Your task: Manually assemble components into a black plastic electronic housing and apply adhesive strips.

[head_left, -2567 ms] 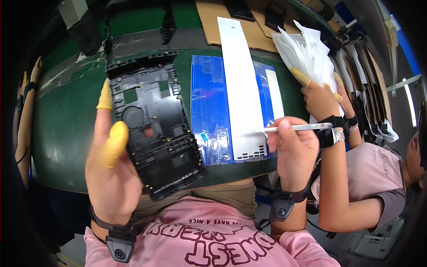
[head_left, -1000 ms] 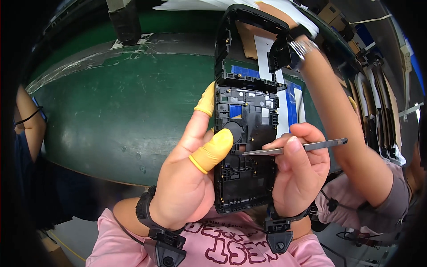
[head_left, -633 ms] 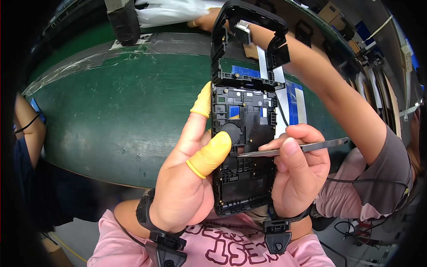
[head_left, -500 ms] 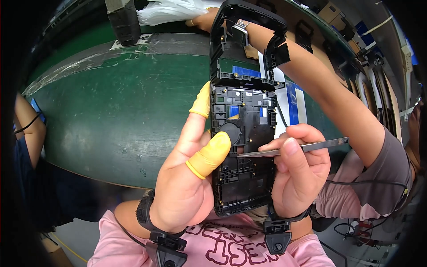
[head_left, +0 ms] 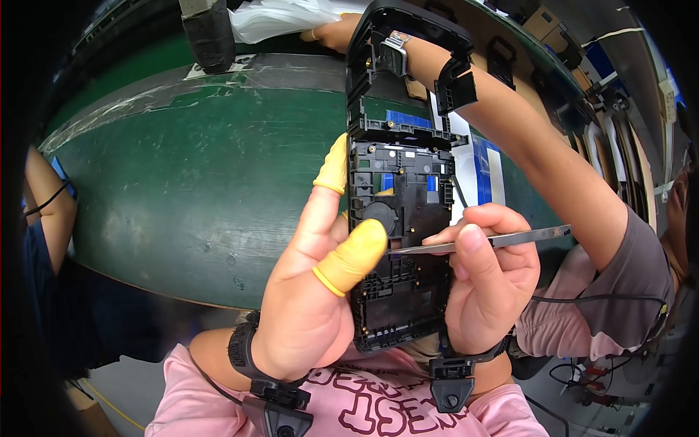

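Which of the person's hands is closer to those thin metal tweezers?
Right. The right hand grips the metal tweezers; the left hand sits across the black frame, its thumb beside the tip.

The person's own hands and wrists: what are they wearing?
The left hand has yellow rubber finger cots on the thumb and the index fingertip. The right hand shows none. Each wrist carries a black strap with a small black box-like unit that has a round lens-like part. The sleeves are pink, on a shirt with dark red lettering.
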`<state>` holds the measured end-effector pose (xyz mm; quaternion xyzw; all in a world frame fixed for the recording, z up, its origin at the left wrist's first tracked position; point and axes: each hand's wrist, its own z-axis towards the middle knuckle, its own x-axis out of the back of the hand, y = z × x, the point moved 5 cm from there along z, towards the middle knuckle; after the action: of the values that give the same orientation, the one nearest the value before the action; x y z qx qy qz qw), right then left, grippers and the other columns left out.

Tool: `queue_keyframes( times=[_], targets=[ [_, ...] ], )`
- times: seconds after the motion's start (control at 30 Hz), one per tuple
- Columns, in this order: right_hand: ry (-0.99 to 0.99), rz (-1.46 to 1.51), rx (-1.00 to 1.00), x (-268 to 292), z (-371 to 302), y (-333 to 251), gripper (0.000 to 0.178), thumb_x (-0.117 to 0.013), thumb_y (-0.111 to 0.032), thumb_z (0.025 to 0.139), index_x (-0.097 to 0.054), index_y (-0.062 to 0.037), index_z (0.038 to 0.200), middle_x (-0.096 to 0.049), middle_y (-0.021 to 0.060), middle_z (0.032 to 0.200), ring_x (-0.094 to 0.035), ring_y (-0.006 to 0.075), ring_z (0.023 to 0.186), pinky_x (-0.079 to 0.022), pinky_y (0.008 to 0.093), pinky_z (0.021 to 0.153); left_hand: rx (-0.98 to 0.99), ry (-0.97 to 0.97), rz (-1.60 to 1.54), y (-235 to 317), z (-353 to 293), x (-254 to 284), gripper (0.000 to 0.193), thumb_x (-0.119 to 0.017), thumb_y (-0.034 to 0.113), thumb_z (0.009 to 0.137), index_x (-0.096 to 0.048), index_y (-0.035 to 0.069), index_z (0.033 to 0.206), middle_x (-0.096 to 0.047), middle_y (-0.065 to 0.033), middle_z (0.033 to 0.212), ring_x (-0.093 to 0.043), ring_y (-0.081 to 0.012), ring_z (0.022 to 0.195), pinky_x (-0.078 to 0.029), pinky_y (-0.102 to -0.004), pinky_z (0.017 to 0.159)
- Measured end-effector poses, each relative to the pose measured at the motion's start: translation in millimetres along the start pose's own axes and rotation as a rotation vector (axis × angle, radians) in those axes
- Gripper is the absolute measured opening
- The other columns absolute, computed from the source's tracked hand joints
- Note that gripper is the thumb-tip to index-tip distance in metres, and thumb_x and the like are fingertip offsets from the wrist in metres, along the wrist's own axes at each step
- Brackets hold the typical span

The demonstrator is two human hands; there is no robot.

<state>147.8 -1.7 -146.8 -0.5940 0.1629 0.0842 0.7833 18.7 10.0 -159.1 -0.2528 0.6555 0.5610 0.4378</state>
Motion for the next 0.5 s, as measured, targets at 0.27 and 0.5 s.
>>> queue_keyframes(
  times=[0.27, 0.5],
  targets=[
    [-0.031, -0.098, 0.038, -13, 5, -13, 0.018, -0.056, 0.005, 0.079, -0.053, 0.0059, 0.097, -0.061, 0.0126, 0.082, -0.061, 0.0147, 0.076, -0.048, 0.0230, 0.069, -0.094, 0.030, 0.256, 13, 0, 0, 0.076, -0.047, -0.010, 0.075, -0.008, 0.006, 0.138, -0.037, -0.0133, 0.129, -0.042, -0.0209, 0.115, -0.036, -0.0309, 0.093],
    [0.197, 0.089, 0.141, 34, 5, -37, 0.025, -0.060, -0.008, 0.078, -0.051, 0.0033, 0.098, -0.062, 0.0193, 0.078, -0.047, 0.0095, 0.052, -0.038, 0.0183, 0.048, -0.328, 0.041, 0.513, 89, 81, -14, 0.059, -0.042, -0.009, 0.073, -0.030, 0.004, 0.130, -0.052, -0.0125, 0.109, -0.057, -0.0210, 0.092, -0.049, -0.0317, 0.076]
  ],
)
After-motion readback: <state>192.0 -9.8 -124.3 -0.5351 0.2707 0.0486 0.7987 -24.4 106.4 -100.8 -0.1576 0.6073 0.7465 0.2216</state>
